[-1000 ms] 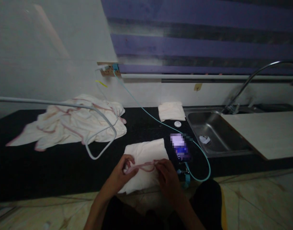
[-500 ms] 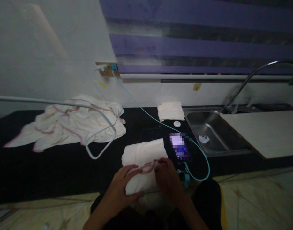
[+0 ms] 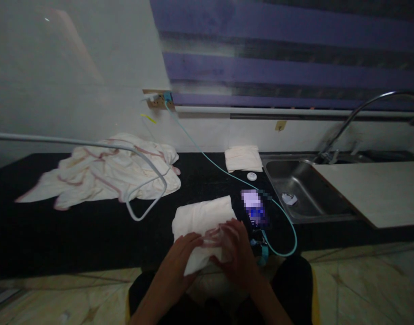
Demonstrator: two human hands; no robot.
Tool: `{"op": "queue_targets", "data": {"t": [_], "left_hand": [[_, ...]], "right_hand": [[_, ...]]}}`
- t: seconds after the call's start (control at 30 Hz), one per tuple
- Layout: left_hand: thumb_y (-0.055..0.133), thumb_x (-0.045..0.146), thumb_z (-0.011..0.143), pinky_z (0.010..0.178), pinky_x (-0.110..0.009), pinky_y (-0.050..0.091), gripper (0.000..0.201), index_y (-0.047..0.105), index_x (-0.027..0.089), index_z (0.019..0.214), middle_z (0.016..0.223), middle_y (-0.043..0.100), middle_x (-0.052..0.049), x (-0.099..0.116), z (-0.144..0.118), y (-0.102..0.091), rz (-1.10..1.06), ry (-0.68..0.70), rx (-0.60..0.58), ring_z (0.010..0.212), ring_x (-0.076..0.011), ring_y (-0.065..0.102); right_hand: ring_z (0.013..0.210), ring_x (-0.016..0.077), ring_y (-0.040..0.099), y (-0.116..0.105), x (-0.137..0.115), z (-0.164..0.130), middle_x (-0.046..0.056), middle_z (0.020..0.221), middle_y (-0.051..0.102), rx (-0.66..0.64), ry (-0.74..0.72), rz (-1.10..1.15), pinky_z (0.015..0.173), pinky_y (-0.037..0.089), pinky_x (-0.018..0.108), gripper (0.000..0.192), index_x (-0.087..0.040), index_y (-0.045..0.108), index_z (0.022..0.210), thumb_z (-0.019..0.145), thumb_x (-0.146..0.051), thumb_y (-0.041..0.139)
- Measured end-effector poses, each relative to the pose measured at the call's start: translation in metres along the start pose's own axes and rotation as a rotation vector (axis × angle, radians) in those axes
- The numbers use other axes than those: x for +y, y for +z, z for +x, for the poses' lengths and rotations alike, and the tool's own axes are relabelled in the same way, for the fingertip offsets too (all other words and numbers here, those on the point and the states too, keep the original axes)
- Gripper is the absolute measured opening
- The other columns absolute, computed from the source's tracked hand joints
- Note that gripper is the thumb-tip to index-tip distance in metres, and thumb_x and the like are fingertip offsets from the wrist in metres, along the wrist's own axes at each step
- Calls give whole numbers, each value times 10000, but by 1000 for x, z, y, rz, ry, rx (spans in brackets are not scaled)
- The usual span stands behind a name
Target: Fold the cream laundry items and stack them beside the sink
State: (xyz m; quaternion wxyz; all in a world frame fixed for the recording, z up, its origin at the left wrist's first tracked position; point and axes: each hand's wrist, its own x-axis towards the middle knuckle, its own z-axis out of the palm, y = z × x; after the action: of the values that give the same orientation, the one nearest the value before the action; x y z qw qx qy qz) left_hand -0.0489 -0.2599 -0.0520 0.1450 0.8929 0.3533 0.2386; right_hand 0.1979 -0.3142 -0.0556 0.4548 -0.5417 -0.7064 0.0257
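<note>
A white cloth with a pink border (image 3: 203,217) lies folded near the counter's front edge. Its near part, with the pink border, is bunched between my two hands. My left hand (image 3: 178,258) grips the left side of that part, fingers on top and thumb low. On the right side, my right hand (image 3: 236,249) has its fingers curled over the pink border and its thumb beneath. Right of the cloth lies a phone with a blurred-out screen (image 3: 255,208).
Crumpled white cloths with pink borders (image 3: 105,174) cover the counter's left, behind a bent grey rod (image 3: 139,155). A folded cloth (image 3: 243,159) and a small white disc (image 3: 251,176) lie near the sink (image 3: 303,180). A teal cable (image 3: 207,158) crosses the counter from the wall socket.
My hands have drawn closer together on the cloth's near part, bunching it narrower. The right fingers have wrapped further around it. The whole view has shifted slightly.
</note>
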Motion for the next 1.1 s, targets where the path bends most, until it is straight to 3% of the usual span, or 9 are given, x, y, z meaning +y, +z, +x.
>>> {"op": "queue_targets", "data": {"t": [0.1,0.2,0.37,0.47,0.63,0.77,0.9,1.0,1.1], "left_hand": [[624,93,824,1161,-572,509,736,482,287,1520,1518,582,-140,2,5,1,-18,-32,14,1405,-310,566],[611,76,819,1125,-544,541,733,494,307,1505,1450,634,-122,0,5,-1,-63,36,38,1342,-289,611],[609,130,841,1159,-575,505,607,559,286,1425,1356,700,-103,5,2,-8,-39,112,62,1295,-293,646],[595,143,805,1183,-560,490,593,590,262,1386,1327,718,-110,19,3,-20,14,155,56,1265,-301,669],[562,141,784,1040,-448,608,568,654,241,1336,1256,749,-126,41,5,-43,68,181,51,1133,-286,733],[655,231,798,982,-435,635,497,723,286,1287,1235,765,-112,45,0,-53,-42,58,14,1116,-303,744],[787,413,773,966,-446,638,476,737,325,1238,1248,764,-80,38,-13,-65,-277,-255,-74,1114,-314,745],[769,505,766,948,-440,636,642,658,358,1381,1373,708,-81,19,-30,-74,-566,-398,-191,1207,-328,709],[847,469,649,1056,-519,566,812,646,362,1428,1454,661,-91,-7,-46,-76,-671,-472,-228,1325,-384,636]], "right_hand": [[1412,305,529,0,-10,-5,95,1380,633,141,-43,-59,1208,387,651,448,-308,512,1424,997,-229,624],[1274,238,631,0,-25,-9,72,1206,706,192,-138,11,1095,544,492,398,-278,584,1295,973,-54,512],[1322,261,620,1,-45,-5,93,1258,730,-39,-181,133,1165,506,502,372,-235,581,1354,984,-221,619],[1412,295,554,0,-50,-1,117,1398,679,-176,-162,136,1231,432,528,570,-215,524,1461,953,-402,704],[1341,256,606,-8,-57,3,91,1417,677,-315,-70,83,1200,465,448,641,-222,510,1508,883,-131,618],[1248,287,646,-16,-64,5,100,1327,715,-378,-80,57,1202,448,493,647,-211,525,1489,852,-119,595],[1204,279,678,-25,-67,5,94,1251,744,-394,-98,97,1255,374,492,620,-215,544,1472,858,-154,599],[1158,270,717,-32,-67,1,74,1196,775,-356,-28,187,1171,481,435,500,-243,655,1346,852,-174,623],[1045,268,766,-35,-65,-6,63,1153,793,-311,197,292,929,620,375,431,-286,717,1271,847,-211,682]]}}
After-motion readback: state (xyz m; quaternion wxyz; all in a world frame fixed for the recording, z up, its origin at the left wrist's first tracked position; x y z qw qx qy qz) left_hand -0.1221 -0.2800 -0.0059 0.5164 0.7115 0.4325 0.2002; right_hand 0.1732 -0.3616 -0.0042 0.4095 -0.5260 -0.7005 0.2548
